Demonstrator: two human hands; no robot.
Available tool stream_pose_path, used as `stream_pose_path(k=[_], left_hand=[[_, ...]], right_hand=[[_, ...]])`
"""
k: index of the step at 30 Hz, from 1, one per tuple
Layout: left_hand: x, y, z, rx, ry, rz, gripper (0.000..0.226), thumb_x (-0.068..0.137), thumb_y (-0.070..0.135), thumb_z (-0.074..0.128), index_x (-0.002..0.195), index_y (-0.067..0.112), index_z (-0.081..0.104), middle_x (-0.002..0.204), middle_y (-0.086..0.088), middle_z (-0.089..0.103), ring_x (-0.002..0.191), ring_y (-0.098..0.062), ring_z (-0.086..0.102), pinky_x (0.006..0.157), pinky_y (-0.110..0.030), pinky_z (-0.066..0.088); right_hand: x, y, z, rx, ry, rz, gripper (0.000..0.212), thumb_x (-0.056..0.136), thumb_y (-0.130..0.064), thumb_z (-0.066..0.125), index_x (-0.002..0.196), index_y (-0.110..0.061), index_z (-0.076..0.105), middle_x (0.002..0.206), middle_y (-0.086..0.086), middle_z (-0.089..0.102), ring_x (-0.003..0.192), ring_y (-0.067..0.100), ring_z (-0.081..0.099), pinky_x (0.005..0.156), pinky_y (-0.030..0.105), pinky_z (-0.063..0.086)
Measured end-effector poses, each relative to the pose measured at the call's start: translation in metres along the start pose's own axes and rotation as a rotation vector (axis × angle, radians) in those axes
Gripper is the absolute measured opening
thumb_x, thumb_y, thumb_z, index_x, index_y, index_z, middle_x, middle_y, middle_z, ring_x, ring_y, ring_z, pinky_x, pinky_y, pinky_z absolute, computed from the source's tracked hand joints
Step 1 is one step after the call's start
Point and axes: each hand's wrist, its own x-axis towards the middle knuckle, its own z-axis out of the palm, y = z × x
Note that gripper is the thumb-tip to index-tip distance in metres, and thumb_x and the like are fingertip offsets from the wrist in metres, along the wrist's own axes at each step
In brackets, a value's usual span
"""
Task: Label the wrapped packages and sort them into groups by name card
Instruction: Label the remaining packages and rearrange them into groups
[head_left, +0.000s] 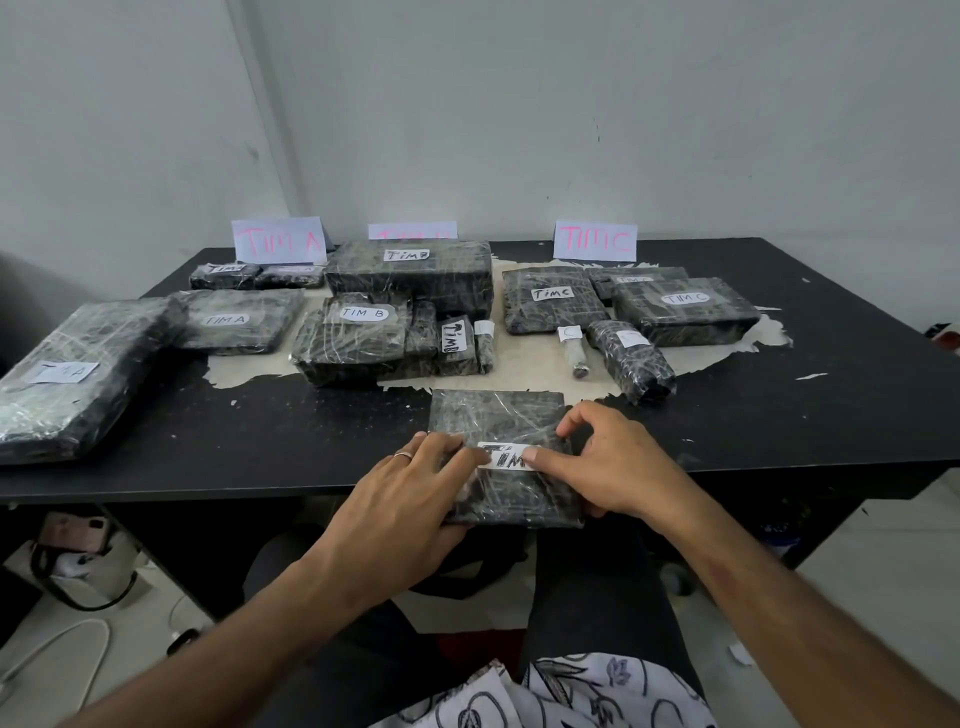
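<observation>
The task looks almost finished. At the back of the black surface stand three pale name cards with pink writing: TIM A at upper left, a middle card mostly hidden behind a big package, and TIM C at upper right. In front of each card lies a group of dark packages wrapped in clear film, already with white labels.

One flat dark wrapped package is left in the lower centre, hanging partly over the near edge of the surface. A white paper label reading "TIM" lies on it; the last letter is covered. The left hand lies over the package's left side with its fingers straight on the label's left end. The right hand presses its thumb on the label's right end, with its other fingers curled above.

What remains, I think, is to put this package into its group. The way is free of obstacles, though the middle group is crowded.
</observation>
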Motion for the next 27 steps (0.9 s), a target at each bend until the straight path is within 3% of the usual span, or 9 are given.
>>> stream_pose_path(k=[2,4,7,10,13,17,20,23,27], left_hand=[[0.001,0.001,0.000,0.000,-0.002,-0.006,0.061,0.085,0.031,0.066,0.143,0.032,0.045,0.147,0.000,0.042,0.133,-0.023,0.049,0.105,-0.035,0.045],[0.001,0.001,0.000,-0.012,0.005,-0.016,0.061,0.083,0.030,0.068,0.141,0.031,0.048,0.145,0.001,0.044,0.130,-0.024,0.051,0.103,-0.035,0.047],[0.001,0.002,0.002,-0.058,0.020,-0.027,0.061,0.082,0.036,0.069,0.139,0.031,0.047,0.139,0.007,0.044,0.123,-0.023,0.050,0.098,-0.032,0.047],[0.003,0.010,0.004,-0.129,0.027,-0.009,0.066,0.082,0.060,0.064,0.137,0.034,0.041,0.133,0.014,0.042,0.117,-0.016,0.045,0.098,-0.027,0.043],[0.007,0.026,0.005,-0.183,0.018,0.039,0.072,0.080,0.075,0.058,0.138,0.038,0.038,0.134,0.019,0.040,0.116,-0.011,0.041,0.102,-0.027,0.040],[0.022,0.051,0.007,-0.241,0.000,0.143,0.069,0.082,0.078,0.055,0.140,0.044,0.036,0.137,0.025,0.039,0.116,-0.008,0.038,0.106,-0.026,0.037],[0.039,0.076,0.008,-0.303,-0.013,0.210,0.071,0.082,0.081,0.053,0.141,0.046,0.037,0.137,0.027,0.041,0.117,-0.006,0.039,0.106,-0.024,0.037],[0.060,0.102,0.012,-0.321,-0.023,0.280,0.073,0.081,0.082,0.055,0.140,0.042,0.044,0.139,0.022,0.045,0.119,-0.006,0.041,0.104,-0.023,0.036],[0.098,0.130,0.016,-0.334,-0.033,0.356,0.073,0.082,0.076,0.061,0.139,0.032,0.053,0.140,0.014,0.052,0.117,-0.005,0.041,0.101,-0.022,0.034]], right_hand=[[0.000,0.000,0.003,-0.081,0.037,-0.015,0.049,0.070,-0.073,0.073,0.094,-0.035,0.052,0.083,-0.004,0.068,0.063,0.011,0.066,0.052,0.027,0.042],[-0.001,0.002,0.003,-0.086,0.031,-0.014,0.042,0.076,-0.066,0.073,0.097,-0.036,0.053,0.087,-0.003,0.068,0.073,0.011,0.065,0.058,0.029,0.044],[-0.009,0.007,0.004,-0.037,0.054,-0.023,0.035,0.080,-0.061,0.067,0.101,-0.037,0.053,0.081,-0.004,0.069,0.067,0.009,0.066,0.060,0.031,0.050],[-0.023,0.017,0.003,-0.027,0.109,-0.019,0.040,0.078,-0.070,0.059,0.101,-0.038,0.051,0.073,-0.006,0.065,0.062,0.009,0.063,0.054,0.027,0.041],[-0.034,0.033,-0.009,-0.013,0.164,0.014,0.034,0.080,-0.066,0.063,0.099,-0.040,0.052,0.071,-0.008,0.064,0.063,0.006,0.062,0.053,0.024,0.041],[-0.045,0.058,-0.041,-0.018,0.224,0.081,0.023,0.082,-0.059,0.067,0.093,-0.041,0.059,0.063,-0.013,0.063,0.057,-0.001,0.061,0.050,0.019,0.037],[-0.053,0.079,-0.068,-0.016,0.274,0.145,0.016,0.083,-0.053,0.069,0.091,-0.040,0.064,0.066,-0.028,0.063,0.061,-0.006,0.061,0.050,0.023,0.041],[-0.060,0.103,-0.092,0.001,0.333,0.213,0.009,0.084,-0.047,0.070,0.090,-0.042,0.066,0.064,-0.023,0.066,0.057,0.002,0.064,0.050,0.029,0.050],[-0.064,0.129,-0.117,-0.015,0.443,0.273,0.005,0.086,-0.044,0.068,0.085,-0.039,0.069,0.067,-0.028,0.066,0.059,-0.001,0.064,0.049,0.023,0.046]])
